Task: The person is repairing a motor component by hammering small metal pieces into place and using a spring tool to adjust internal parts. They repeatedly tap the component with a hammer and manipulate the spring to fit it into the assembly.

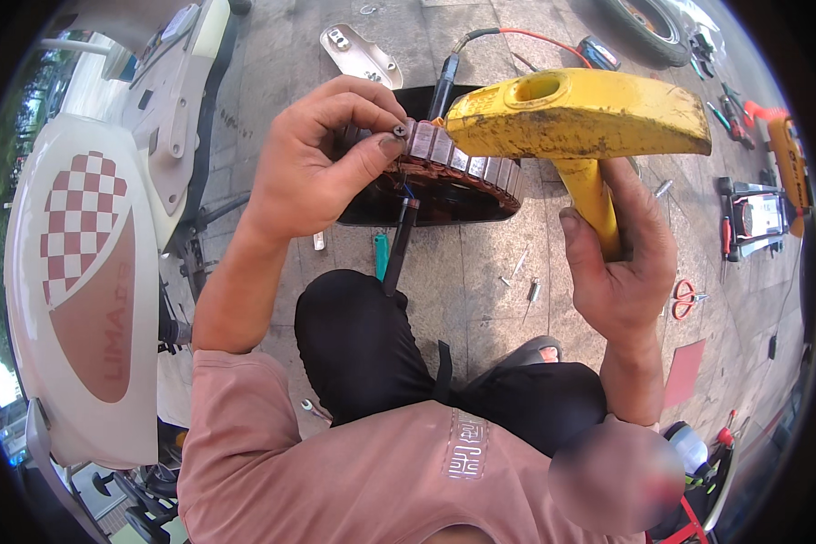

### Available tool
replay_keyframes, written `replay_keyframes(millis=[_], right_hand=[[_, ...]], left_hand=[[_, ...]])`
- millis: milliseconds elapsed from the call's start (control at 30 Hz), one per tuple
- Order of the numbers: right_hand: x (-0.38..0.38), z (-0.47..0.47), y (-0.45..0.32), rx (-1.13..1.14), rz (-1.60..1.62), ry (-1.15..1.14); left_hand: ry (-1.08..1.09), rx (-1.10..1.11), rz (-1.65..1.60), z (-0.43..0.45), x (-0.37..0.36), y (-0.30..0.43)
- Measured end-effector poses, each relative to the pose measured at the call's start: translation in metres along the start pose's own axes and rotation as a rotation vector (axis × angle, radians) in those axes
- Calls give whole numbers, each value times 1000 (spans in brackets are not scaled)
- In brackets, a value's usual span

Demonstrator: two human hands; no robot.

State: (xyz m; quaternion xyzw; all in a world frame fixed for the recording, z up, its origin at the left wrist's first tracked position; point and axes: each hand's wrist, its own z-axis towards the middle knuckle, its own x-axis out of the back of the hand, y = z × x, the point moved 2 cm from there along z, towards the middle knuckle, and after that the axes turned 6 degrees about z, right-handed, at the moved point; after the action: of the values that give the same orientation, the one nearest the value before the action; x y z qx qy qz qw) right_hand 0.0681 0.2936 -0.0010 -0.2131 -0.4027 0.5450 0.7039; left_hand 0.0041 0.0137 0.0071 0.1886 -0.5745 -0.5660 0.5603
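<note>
Between the thumb and forefinger of my left hand is a small cross-head screw, its head facing up. It is held at the rim of a motor stator with copper windings, which stands over a black round part. My right hand grips the yellow handle of a hammer, whose worn yellow head is raised over the stator's right side. A black-sleeved cable runs from the stator towards my knee. Another black shaft-like part with a cable rises behind it.
White scooter bodywork stands at the left. On the paving lie a metal plate with small parts, a teal tool, a small screwdriver bit, red-handled scissors and a red sheet. A wheel lies at the top right.
</note>
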Motion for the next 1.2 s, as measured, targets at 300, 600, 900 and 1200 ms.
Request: replay_keyframes(millis=[300, 600, 900, 1200], right_hand=[[2, -7, 5, 17, 64, 37], [3, -9, 6, -78, 168, 67], [4, -8, 7, -69, 118, 52], [5, -10, 8, -97, 154, 47]], left_hand=[[-49, 106, -52, 4, 5, 6], [5, 28, -167, 3, 3, -1], [12, -63, -37, 2, 2, -2], [-23, -71, 89, 3, 4, 0]])
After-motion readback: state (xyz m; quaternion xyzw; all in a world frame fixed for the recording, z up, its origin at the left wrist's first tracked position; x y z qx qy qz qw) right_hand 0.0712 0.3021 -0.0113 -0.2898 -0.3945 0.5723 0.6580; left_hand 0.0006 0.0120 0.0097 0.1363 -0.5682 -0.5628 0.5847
